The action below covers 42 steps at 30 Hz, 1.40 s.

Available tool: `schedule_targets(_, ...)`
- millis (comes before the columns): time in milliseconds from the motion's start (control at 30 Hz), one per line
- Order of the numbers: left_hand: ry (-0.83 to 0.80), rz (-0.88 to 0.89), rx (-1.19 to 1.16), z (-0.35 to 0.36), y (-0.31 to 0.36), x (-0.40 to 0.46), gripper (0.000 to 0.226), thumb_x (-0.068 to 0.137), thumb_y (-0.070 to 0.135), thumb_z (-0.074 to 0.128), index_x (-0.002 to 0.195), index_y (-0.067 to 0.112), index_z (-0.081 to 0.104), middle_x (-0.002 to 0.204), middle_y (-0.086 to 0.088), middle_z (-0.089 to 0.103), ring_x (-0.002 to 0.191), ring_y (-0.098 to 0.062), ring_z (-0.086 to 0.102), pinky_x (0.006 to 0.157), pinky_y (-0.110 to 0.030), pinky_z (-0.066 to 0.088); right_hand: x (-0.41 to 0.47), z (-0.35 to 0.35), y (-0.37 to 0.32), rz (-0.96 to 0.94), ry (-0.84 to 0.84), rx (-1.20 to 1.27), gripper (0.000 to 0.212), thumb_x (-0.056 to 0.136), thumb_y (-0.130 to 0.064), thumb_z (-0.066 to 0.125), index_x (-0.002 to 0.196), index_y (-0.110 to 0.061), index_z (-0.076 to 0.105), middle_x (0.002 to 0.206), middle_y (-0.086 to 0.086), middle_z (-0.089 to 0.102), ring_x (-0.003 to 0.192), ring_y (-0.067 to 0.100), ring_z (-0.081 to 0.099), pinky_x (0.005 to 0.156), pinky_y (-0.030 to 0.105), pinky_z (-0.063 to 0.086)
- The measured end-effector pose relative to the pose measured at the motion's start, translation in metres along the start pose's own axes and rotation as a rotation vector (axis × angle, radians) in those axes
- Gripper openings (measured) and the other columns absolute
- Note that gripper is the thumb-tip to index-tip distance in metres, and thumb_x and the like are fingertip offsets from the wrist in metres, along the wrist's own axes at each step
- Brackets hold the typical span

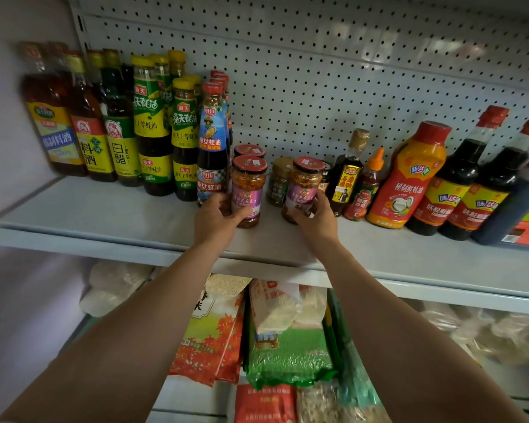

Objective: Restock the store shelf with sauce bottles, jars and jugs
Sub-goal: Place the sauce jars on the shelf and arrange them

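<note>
Gripping: left hand wraps the left chili jar, right hand wraps the right chili jar, one jar each to fill the gap
Position: both jars upright on the shelf, labels outward, between the oyster sauce bottle and the sesame oil bottle
Contents: red-lidded glass, chopped chili in oil
Behind: another red-lidded jar and a green-filled jar
Judgement: lining up the front row

Dim, even light; wide-angle bending, and the edges look perhaps blurred.
</note>
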<state>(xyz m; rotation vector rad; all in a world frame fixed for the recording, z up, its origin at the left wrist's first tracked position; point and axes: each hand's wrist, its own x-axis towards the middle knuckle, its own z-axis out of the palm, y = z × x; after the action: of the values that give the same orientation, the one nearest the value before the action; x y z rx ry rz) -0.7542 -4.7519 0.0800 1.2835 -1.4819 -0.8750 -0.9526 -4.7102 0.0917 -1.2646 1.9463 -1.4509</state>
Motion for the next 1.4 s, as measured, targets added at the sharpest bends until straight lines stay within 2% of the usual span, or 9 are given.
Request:
schedule_targets(200, -0.01, -0.037, -0.097, -0.011, 0.0, -0.002, 0.046, 0.085, 0.04, 0.073, 0.122, 0.018, 0.058, 0.114, 0.005, 0.065, 0.1, -0.011, 0.061, 0.084, -0.026, 0.045, -0.008, 0.005, -0.004, -0.007, 0.047, -0.104, 0.062, 0.082, -0.031, 0.082, 0.132, -0.016, 0.047, 0.126, 0.005, 0.067, 0.113, 0.025, 0.064, 0.089, 0.035, 0.049)
schedule_targets(400, 0.023, -0.071, -0.267, -0.032, -0.006, -0.007, 0.036, 0.092, 0.038, 0.066, 0.12, 0.02, 0.055, 0.114, 0.005, 0.063, 0.108, -0.014, 0.061, 0.099, -0.048, 0.051, -0.017, 0.007, -0.004, -0.02, -0.046, -0.083, 0.069, 0.08, -0.034, 0.084, 0.137, -0.019, 0.048, 0.127, 0.001, 0.066, 0.108, 0.018, 0.062, 0.091, 0.034, 0.05)
schedule_targets(600, -0.044, 0.055, -0.248, -0.046, 0.01, -0.019, 0.036, 0.09, 0.036, 0.069, 0.124, 0.032, 0.056, 0.118, 0.002, 0.063, 0.11, -0.013, 0.061, 0.098, -0.047, 0.052, -0.031, 0.008, -0.009, -0.019, -0.033, -0.084, 0.067, 0.081, -0.033, 0.082, 0.139, -0.021, 0.049, 0.128, -0.001, 0.066, 0.111, 0.02, 0.064, 0.095, 0.039, 0.053)
schedule_targets(767, -0.136, 0.232, -0.123, -0.061, 0.032, -0.03, 0.049, 0.088, 0.031, 0.073, 0.133, 0.034, 0.053, 0.123, 0.001, 0.058, 0.111, -0.009, 0.058, 0.092, -0.027, 0.048, -0.065, 0.012, -0.01, -0.093, -0.124, -0.06, 0.057, 0.085, -0.031, 0.079, 0.136, -0.025, 0.053, 0.116, -0.006, 0.068, 0.096, 0.007, 0.063, 0.079, 0.019, 0.047)
schedule_targets(867, -0.203, 0.324, -0.063, -0.062, 0.045, -0.032, 0.058, 0.085, 0.024, 0.076, 0.136, 0.036, 0.051, 0.127, -0.001, 0.056, 0.112, -0.011, 0.057, 0.09, -0.024, 0.048, -0.08, 0.018, -0.018, -0.138, -0.202, -0.079, 0.057, 0.084, -0.035, 0.079, 0.134, -0.024, 0.054, 0.111, -0.008, 0.069, 0.088, -0.002, 0.061, 0.073, 0.008, 0.046)
schedule_targets(1000, -0.248, 0.428, 0.006, -0.063, 0.051, -0.025, 0.059, 0.081, 0.023, 0.079, 0.129, 0.047, 0.052, 0.13, -0.001, 0.057, 0.121, -0.011, 0.055, 0.1, -0.031, 0.048, -0.089, 0.034, -0.031, -0.154, -0.229, -0.073, 0.062, 0.084, -0.035, 0.079, 0.135, -0.017, 0.049, 0.122, 0.002, 0.069, 0.107, 0.016, 0.066, 0.091, 0.033, 0.052)
schedule_targets(1100, -0.233, 0.44, 0.092, -0.065, 0.047, -0.019, 0.051, 0.079, 0.024, 0.081, 0.12, 0.043, 0.058, 0.127, 0.001, 0.058, 0.118, -0.015, 0.056, 0.102, -0.041, 0.048, -0.093, 0.042, -0.033, -0.172, -0.221, -0.089, 0.061, 0.087, -0.034, 0.077, 0.136, -0.014, 0.046, 0.122, -0.002, 0.061, 0.107, 0.013, 0.057, 0.087, 0.026, 0.045)
schedule_targets(1267, -0.238, 0.437, 0.078, -0.063, 0.045, -0.017, 0.044, 0.08, 0.017, 0.08, 0.117, 0.031, 0.061, 0.124, 0.004, 0.061, 0.115, -0.015, 0.059, 0.096, -0.032, 0.049, -0.09, 0.049, -0.029, -0.154, -0.221, -0.047, 0.06, 0.087, -0.037, 0.076, 0.134, -0.015, 0.045, 0.129, 0.001, 0.061, 0.113, 0.016, 0.059, 0.096, 0.037, 0.051)
schedule_targets(1400, -0.237, 0.455, 0.094, -0.063, 0.041, -0.008, 0.045, 0.079, 0.021, 0.081, 0.116, 0.033, 0.06, 0.124, 0.001, 0.06, 0.114, -0.016, 0.059, 0.097, -0.041, 0.051, -0.086, 0.053, -0.031, -0.156, -0.227, -0.031, 0.058, 0.088, -0.034, 0.076, 0.132, -0.013, 0.045, 0.131, 0.0, 0.06, 0.116, 0.016, 0.058, 0.095, 0.033, 0.049)
